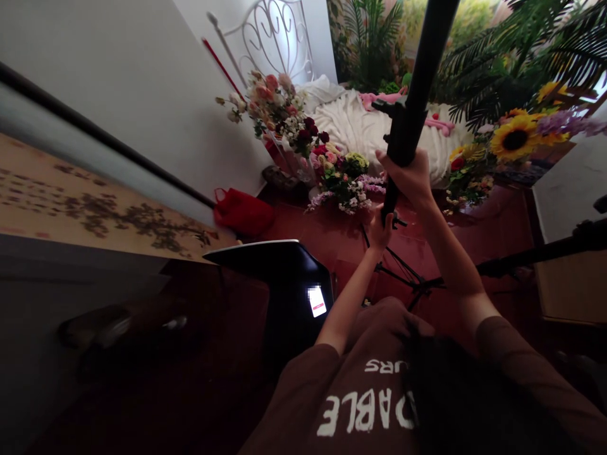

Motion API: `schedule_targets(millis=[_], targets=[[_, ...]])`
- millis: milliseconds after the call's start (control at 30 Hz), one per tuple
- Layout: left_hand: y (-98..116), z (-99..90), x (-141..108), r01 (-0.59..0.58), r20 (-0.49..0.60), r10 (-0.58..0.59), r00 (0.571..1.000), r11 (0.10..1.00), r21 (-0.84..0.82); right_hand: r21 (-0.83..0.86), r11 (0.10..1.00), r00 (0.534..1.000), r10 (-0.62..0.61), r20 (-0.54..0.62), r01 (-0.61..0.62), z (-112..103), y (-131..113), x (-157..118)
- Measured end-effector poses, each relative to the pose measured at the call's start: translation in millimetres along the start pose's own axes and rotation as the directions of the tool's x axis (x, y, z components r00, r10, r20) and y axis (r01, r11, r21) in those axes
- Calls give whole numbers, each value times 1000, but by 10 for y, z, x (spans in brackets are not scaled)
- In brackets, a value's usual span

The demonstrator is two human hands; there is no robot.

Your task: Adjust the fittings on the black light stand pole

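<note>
A black tripod stand (pixel 405 136) rises tilted in front of me, its upper end running out of the top of the view. My right hand (pixel 411 177) is wrapped around the pole just below a thick collar with a clamp knob (pixel 383 107). Lower down, my left hand (pixel 380 232) grips the same pole beside a second small knob (pixel 399 222). Thin black legs (pixel 403 268) spread near the red floor below my hands, partly hidden by my arms.
Artificial flowers (pixel 336 170) and sunflowers (pixel 515 136) stand around a bed with a white cover (pixel 341 120). A red bag (pixel 244 212) lies at left. Near my left arm is a dark panel (pixel 284 272) with a lit screen (pixel 317 302). Another black pole (pixel 526 256) extends at right.
</note>
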State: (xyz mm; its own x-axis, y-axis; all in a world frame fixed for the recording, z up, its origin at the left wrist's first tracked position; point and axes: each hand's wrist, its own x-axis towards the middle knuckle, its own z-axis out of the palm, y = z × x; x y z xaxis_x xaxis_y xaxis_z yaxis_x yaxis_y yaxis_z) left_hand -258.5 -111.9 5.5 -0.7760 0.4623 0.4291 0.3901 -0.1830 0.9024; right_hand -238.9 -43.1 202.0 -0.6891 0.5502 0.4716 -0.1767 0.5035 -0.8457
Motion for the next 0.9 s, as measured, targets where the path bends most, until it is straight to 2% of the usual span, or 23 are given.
schedule_targets(millis=[133,233,333,467,567,667,767,900], targets=[[-41,21,-1,3,-18,-3,1000,1000,-3,-86,996,999,-15,-30,12,-36,-97,2],[-74,33,2,-10,-1,10,1000,1000,-1,-84,996,1000,-18,-25,16,-97,-126,-122],[-88,38,11,-36,-7,36,999,999,2,-74,997,1000,14,6,-13,-211,-47,-377],[-63,25,13,-50,1,50,999,999,6,-143,982,984,136,111,-120,-352,239,-869],[-24,7,4,-29,-1,29,1000,999,39,-173,966,978,201,48,-190,-367,458,-1207],[15,-5,-2,-23,-12,23,1000,999,50,-92,961,965,257,-44,-260,-314,582,-1417],[41,-7,-1,-27,-10,28,1000,999,41,-3,956,951,291,-105,-293,-261,632,-1510],[49,0,2,-29,-20,30,999,999,43,29,933,920,359,-160,-359,-223,680,-1533]])
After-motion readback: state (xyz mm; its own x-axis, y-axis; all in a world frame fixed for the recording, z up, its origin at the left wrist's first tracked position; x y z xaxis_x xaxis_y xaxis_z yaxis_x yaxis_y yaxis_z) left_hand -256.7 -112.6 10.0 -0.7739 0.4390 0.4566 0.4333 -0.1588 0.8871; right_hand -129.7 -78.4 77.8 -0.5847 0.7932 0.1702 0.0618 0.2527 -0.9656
